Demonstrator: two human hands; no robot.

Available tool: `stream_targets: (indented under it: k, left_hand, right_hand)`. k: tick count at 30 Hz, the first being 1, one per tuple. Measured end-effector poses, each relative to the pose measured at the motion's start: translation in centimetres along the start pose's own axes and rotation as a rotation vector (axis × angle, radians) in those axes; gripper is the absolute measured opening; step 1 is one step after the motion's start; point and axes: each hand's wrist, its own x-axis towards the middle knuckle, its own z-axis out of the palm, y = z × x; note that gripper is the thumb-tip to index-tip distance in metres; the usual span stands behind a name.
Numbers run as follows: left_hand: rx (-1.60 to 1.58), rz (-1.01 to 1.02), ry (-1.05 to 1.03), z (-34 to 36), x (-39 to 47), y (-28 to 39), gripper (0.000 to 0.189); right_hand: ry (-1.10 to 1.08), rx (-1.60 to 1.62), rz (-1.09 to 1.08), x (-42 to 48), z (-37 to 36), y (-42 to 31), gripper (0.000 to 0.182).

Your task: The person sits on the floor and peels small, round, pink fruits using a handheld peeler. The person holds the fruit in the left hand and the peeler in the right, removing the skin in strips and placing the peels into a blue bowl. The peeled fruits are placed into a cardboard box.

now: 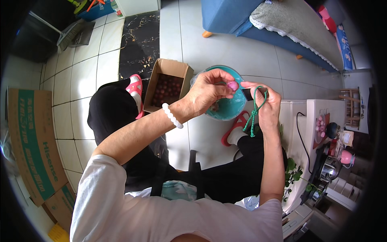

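Note:
My left hand [208,90], with a white bead bracelet [172,116] at the wrist, pinches a small pink-purple round piece of produce [232,86] between thumb and fingers. Just to the right, my right hand [267,101] grips a small dark-bladed hand tool [248,94], whose exact kind I cannot tell. A knotted green cord [254,115] hangs from the tool. Both hands are above a teal plastic basin [231,112] on the floor, with some scraps visible inside it. Left of the basin, a cardboard box [169,64] holds many dark red round pieces of produce [166,90].
A blue sofa [223,18] stands on the far side. To the right, a white counter [311,130] bears a bowl of pink pieces [320,128] and a metal kettle [330,168]. Large flattened cartons [33,142] stand at left. A broom [68,34] lies beyond them.

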Motion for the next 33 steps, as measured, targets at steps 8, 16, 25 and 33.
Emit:
stream_targets:
  k: [8,16,25,33]
  left_hand:
    - [0.088,0.067,-0.005,0.6,-0.4,0.0,0.023]
    - [0.307,0.067,0.09,1.1,-1.0,0.6,0.023]
    - [0.308,0.059,0.131,1.1,-1.0,0.7,0.023]
    - [0.276,0.039,0.136,1.1,-1.0,0.6,0.021]
  right_hand:
    - [0.039,-0.017,-0.072,-0.3,1.3,0.1,0.02]
    - [0.097,-0.024,-0.02,-0.6,2.2,-0.2,0.017]
    - [0.141,-0.031,-0.006,-0.6,2.8,-0.5,0.017]
    - [0.134,-0.017,-0.018,-0.1,2.2,-0.2,0.02]
